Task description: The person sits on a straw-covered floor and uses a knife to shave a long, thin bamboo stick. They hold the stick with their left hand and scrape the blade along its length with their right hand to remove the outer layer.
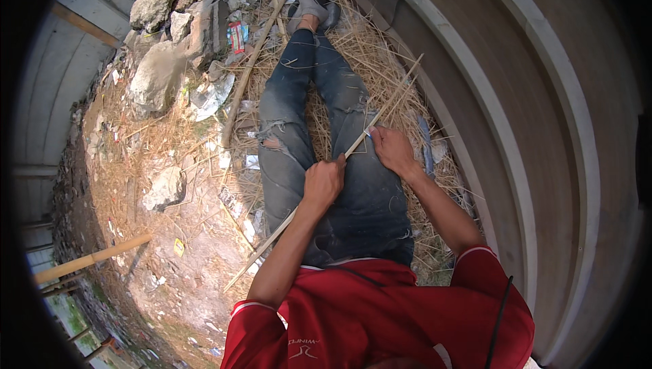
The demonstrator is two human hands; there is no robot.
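Observation:
A long, thin, pale strip, which looks like split bamboo, slants across my thighs from lower left to upper right. My left hand is closed in a fist around it near the middle. Farther up the strip, my right hand is closed, its thumb side right against the strip. A small bluish-white glint shows beside that thumb; what it belongs to is hidden in the hand. Beneath both hands are my outstretched legs in torn, dusty dark trousers, crossed at the ankles. Thin shavings lie on the cloth.
Dry straw-like slivers cover the ground around my legs. Large rocks and a wooden stick lie to the left. A corrugated wall rises close on my right. A pole juts in at lower left.

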